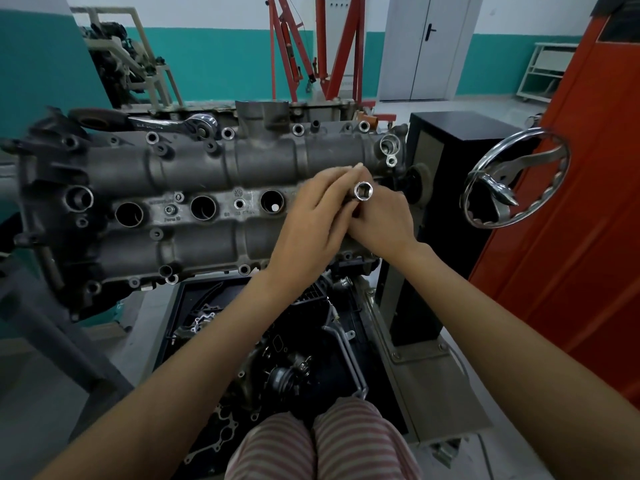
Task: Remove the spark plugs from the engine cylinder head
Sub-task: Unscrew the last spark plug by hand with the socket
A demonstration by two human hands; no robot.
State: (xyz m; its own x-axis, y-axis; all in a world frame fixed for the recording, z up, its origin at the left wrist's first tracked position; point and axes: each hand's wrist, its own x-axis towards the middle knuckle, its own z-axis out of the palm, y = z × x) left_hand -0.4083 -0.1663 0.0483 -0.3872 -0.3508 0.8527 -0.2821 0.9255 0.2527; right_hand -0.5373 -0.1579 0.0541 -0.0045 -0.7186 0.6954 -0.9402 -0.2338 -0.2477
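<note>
The grey cylinder head [194, 168] lies across an engine stand, with three open spark plug wells [203, 206] showing along its middle. Over its right end, both hands meet around a chrome socket [363, 191] that stands upright with its square drive hole facing up. My right hand [384, 220] grips the socket's lower part. My left hand [317, 220] lies across it with its fingers against the socket's far side. The well under the hands is hidden. No spark plug is in sight.
A chrome ratchet [180, 123] lies on the head's far edge. At the right stand a chrome handwheel [516, 178], a black column [457, 161] and an orange cabinet [571, 202]. A black tray of engine parts [284, 344] sits below the head.
</note>
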